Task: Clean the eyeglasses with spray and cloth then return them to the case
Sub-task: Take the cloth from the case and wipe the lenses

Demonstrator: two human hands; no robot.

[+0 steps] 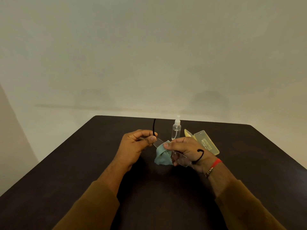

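Left hand pinches the eyeglasses, right hand presses the cloth on a lens, spray bottle and open case just behind.

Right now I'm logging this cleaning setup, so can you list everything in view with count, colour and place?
eyeglasses: one, clear frame with black temple tips, held above the table between both hands
cloth: one, teal, pressed on a lens by the right hand
spray bottle: one, clear, upright behind the hands
case: one, pale yellow, open, right of the bottle
table: one, dark brown, under everything
wall: beige, behind
bracelets: red thread and beaded band, right wrist
sleeves: brown, both forearms
left hand: holding the left end of the frame
right hand: gripping cloth and glasses
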